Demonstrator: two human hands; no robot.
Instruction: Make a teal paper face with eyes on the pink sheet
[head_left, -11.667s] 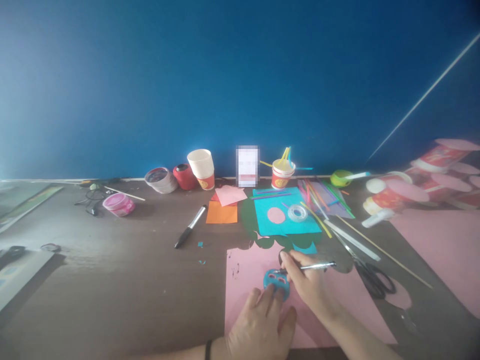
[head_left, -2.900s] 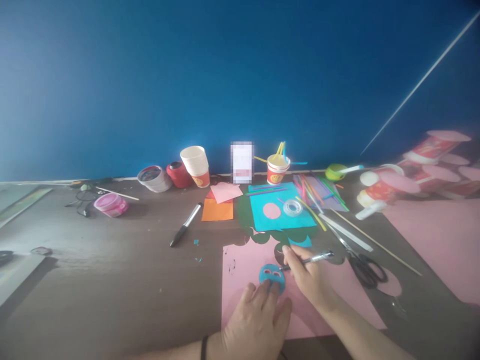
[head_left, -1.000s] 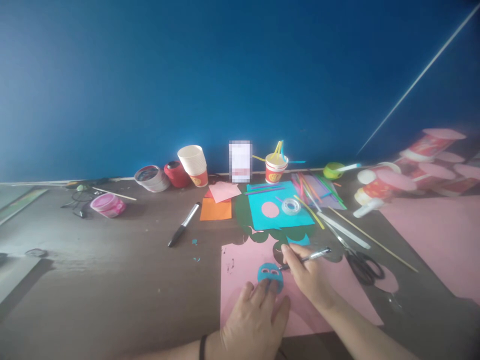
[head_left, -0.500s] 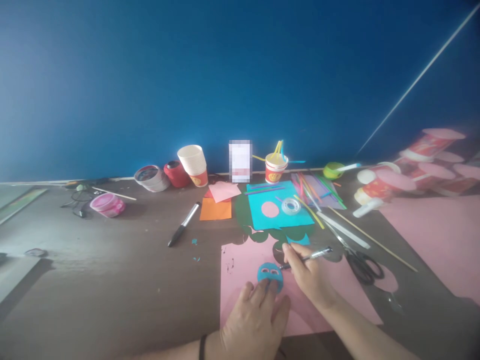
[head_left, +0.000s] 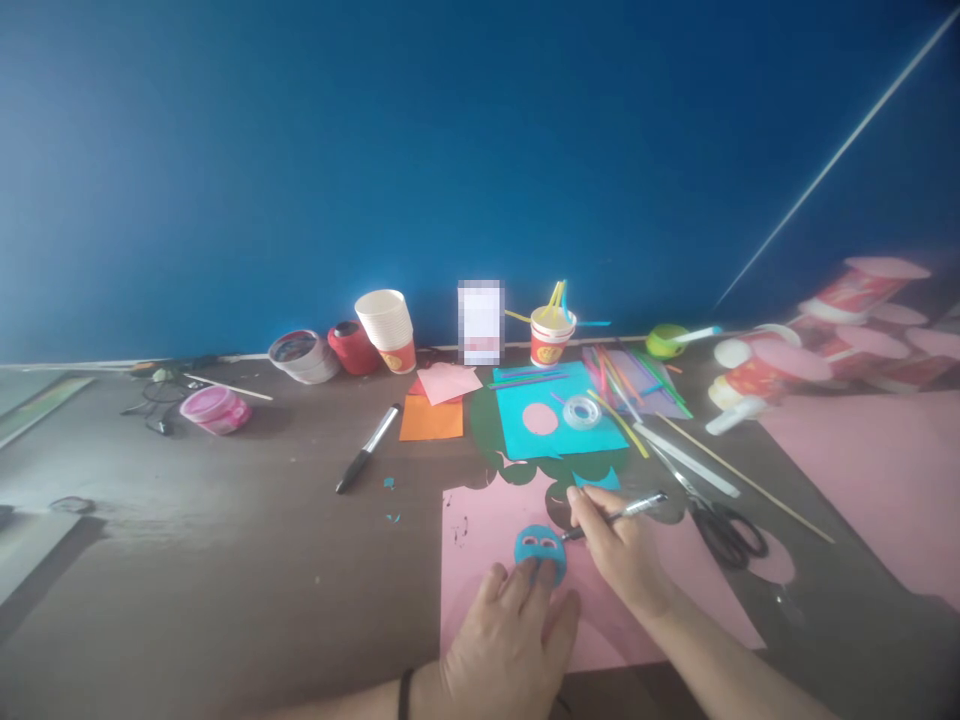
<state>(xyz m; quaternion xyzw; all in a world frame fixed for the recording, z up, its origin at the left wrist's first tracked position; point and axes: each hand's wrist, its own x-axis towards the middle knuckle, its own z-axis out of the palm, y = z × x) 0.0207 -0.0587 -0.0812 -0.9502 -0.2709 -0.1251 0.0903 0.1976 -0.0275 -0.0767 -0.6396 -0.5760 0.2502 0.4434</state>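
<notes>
A round blue paper cutout (head_left: 538, 541) with two eye-shaped holes lies on a pink sheet (head_left: 480, 590). My left hand (head_left: 506, 635) rests over the cutout's lower edge, its fingers stretched out and pressing on it. Between the fingers of my right hand (head_left: 619, 555) is a black-and-silver marker (head_left: 634, 507). The marker's tip is at the cutout's right edge; whether it touches the paper I cannot tell. Along its top, the pink sheet has curved cut-outs. To the right lie black-handled scissors (head_left: 726, 530) by a pink paper disc (head_left: 771, 558).
A blue sheet (head_left: 525, 440) with a tape roll (head_left: 582, 412) lies beyond. Behind stand stacked paper cups (head_left: 385, 325) and a cup with straws (head_left: 553, 345). Another marker (head_left: 367, 448) lies left. Red-and-pink cup pieces (head_left: 862, 310) are piled right, near a wooden stick (head_left: 750, 480).
My right hand and the marker have shifted very slightly to the right. My left hand and the blue cutout have stayed in place.
</notes>
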